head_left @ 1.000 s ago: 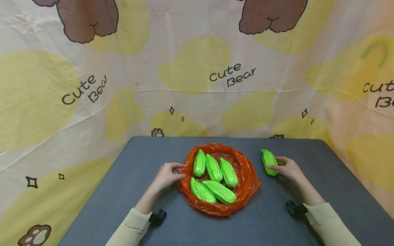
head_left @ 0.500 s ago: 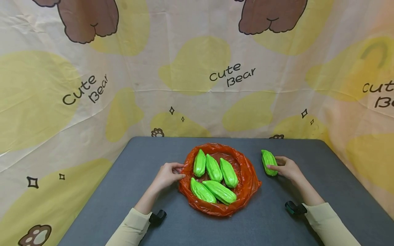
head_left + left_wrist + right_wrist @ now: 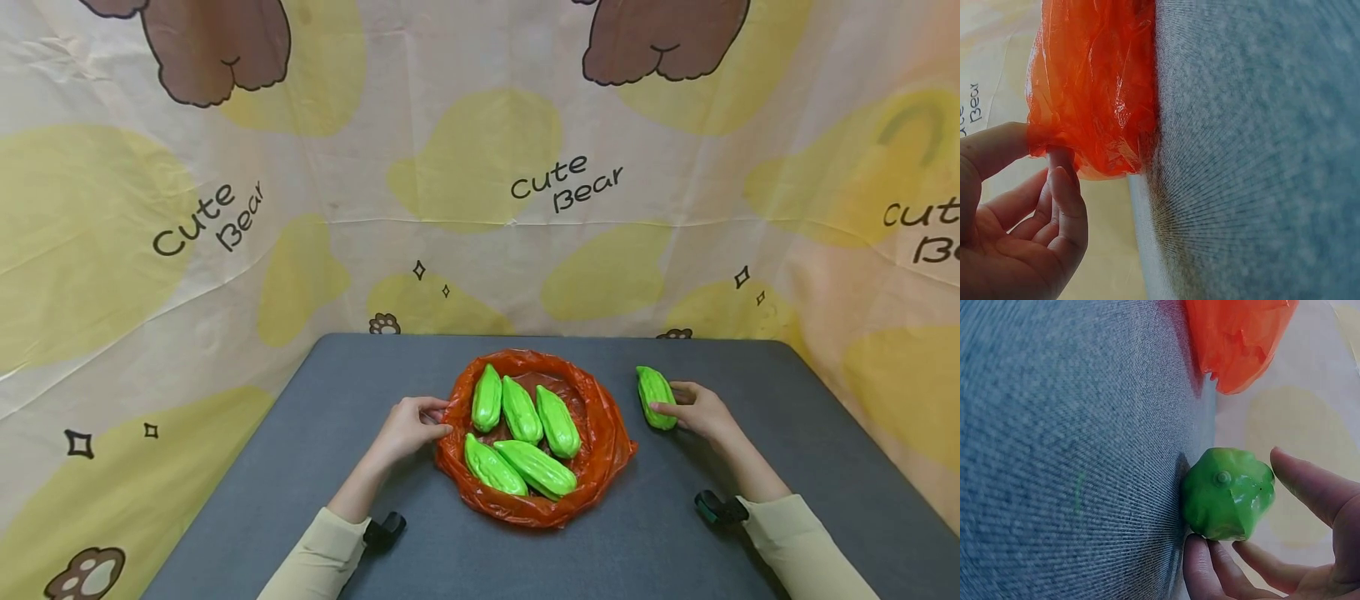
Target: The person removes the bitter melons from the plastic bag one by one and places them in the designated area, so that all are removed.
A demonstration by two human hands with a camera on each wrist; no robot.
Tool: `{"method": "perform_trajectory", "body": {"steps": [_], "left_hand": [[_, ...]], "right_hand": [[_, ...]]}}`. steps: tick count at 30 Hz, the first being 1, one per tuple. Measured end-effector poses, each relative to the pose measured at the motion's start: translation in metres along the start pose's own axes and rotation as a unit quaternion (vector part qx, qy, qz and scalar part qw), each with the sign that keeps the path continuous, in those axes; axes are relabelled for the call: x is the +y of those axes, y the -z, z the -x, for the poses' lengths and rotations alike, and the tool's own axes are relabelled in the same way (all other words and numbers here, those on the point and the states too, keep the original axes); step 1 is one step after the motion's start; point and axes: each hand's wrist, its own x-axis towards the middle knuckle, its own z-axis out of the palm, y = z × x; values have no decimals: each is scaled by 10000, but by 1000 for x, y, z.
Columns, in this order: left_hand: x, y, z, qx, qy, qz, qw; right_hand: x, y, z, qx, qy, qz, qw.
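Note:
A red plastic bag (image 3: 611,442) sits on the table with its rim rolled down and its mouth facing up. Inside lie several bright green bitter melons (image 3: 557,421). My left hand (image 3: 405,429) pinches the left side of the bag's rim; the left wrist view shows the thin red film (image 3: 1097,81) between thumb and fingers. To the right of the bag, a separate bitter melon (image 3: 655,396) rests on the tabletop, and my right hand (image 3: 703,410) holds it from its right side. The right wrist view shows that bitter melon (image 3: 1225,494) end-on, fingers along one side and thumb at the other.
The grey table (image 3: 450,567) has its far edge close to a hanging cloth (image 3: 465,167) printed with bears and lettering. Grey tabletop lies between the bag and the separate bitter melon. Dark wrist devices (image 3: 385,531) are worn at both cuffs.

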Motion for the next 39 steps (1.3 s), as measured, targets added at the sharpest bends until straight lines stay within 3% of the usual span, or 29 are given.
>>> {"method": "perform_trajectory", "body": {"steps": [39], "left_hand": [[0,1,-2,-20,51,10,10000]], "right_hand": [[-6,5,11,-49,159,-235,9996]]}}
